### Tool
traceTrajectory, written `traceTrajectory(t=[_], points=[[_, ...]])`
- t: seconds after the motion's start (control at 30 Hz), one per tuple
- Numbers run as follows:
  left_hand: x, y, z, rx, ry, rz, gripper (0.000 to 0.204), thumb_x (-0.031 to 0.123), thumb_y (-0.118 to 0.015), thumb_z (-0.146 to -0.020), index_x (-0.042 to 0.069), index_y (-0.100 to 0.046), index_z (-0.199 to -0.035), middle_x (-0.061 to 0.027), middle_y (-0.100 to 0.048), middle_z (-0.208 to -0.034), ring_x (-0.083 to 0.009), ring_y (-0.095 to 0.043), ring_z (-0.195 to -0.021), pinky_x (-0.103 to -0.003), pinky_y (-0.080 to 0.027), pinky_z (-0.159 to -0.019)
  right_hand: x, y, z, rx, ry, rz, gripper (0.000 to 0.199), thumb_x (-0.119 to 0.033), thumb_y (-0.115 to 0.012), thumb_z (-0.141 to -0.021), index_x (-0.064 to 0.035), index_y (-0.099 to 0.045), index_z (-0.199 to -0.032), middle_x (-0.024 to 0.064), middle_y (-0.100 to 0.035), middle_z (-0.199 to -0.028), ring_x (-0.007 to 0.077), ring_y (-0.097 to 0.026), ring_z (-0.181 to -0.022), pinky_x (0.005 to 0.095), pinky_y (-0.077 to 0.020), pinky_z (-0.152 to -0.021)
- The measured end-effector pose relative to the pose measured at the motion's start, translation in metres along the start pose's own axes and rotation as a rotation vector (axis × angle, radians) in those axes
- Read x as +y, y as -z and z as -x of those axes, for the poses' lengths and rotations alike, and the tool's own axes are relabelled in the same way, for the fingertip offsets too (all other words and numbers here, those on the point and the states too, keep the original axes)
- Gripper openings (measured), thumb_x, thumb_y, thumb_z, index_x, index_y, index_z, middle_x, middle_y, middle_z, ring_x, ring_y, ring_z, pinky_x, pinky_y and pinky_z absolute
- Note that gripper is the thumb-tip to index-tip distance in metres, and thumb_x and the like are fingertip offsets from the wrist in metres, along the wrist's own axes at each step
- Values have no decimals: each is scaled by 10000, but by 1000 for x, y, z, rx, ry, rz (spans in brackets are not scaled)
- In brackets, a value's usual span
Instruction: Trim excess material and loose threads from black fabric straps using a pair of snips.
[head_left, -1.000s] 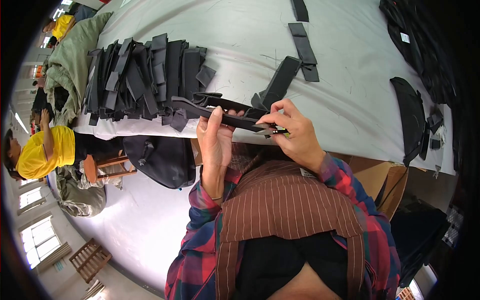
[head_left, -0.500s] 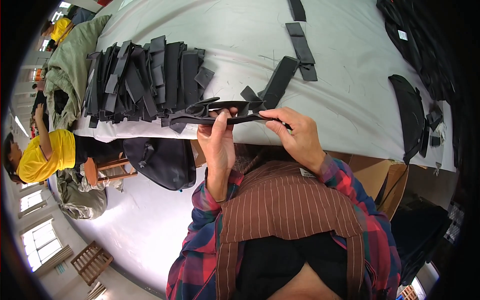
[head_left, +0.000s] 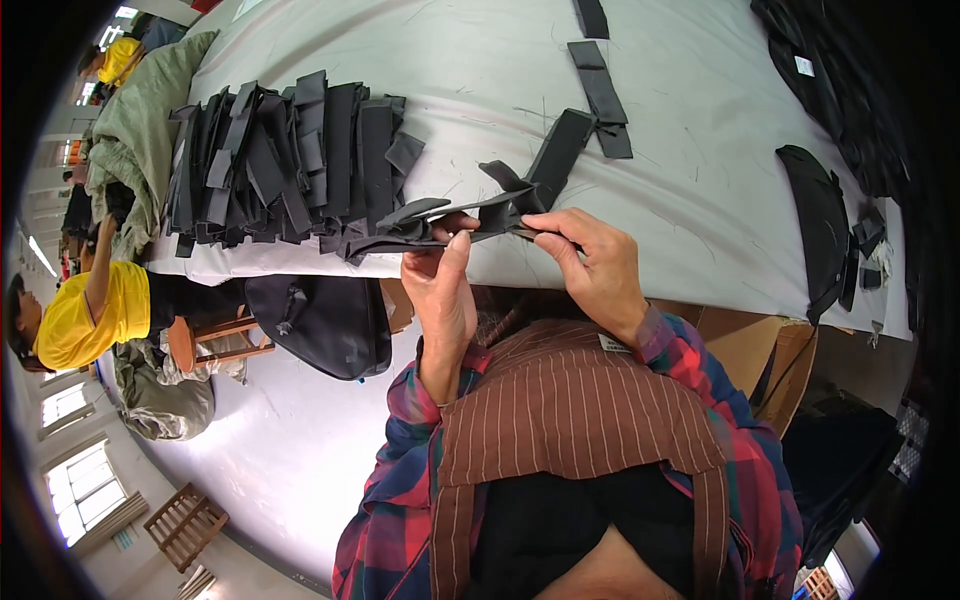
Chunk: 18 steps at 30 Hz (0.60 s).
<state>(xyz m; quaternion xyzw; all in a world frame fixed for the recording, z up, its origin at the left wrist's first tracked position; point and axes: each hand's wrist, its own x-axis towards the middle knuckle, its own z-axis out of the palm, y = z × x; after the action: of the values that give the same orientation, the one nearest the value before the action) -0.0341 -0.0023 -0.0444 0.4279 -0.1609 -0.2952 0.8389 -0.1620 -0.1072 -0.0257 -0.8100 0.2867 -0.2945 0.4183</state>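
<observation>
Along the desk (head_left: 690,265)'s near edge, left hand (head_left: 440,296) and right hand (head_left: 602,268) have fingers clamped on black strips (head_left: 496,217).

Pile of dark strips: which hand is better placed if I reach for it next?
Probably your left hand: it's nearer the pile of dark strips. Both hold dark fabric, but your right hand is farther right.
</observation>
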Motion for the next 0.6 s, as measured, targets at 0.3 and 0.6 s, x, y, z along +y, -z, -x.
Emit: traceTrajectory(t=[0.3, 0.6], points=[[2, -5, 4, -41, -7, -102, 123, -6, -623, -826, 50, -552, -908, -66, -594, -951, -206, -562, -1021, -347, -398, -938, -1, 0, -2, 73, 87, 57, 119, -172, -656, -814, -127, -682, -921, 33, -616, -730, 229, -591, -632, 333, -439, -540], [2, -8, 5, -47, -73, -215, 222, -68, -651, -765, 42, -498, -881, -188, -630, -1070, -197, -575, -1012, -310, -406, -909, -4, 3, -2, 93, 180, 203, 65, -184, -670, -799, -131, -660, -835, 18, -574, -680, 212, -563, -602, 339, -424, -524]])
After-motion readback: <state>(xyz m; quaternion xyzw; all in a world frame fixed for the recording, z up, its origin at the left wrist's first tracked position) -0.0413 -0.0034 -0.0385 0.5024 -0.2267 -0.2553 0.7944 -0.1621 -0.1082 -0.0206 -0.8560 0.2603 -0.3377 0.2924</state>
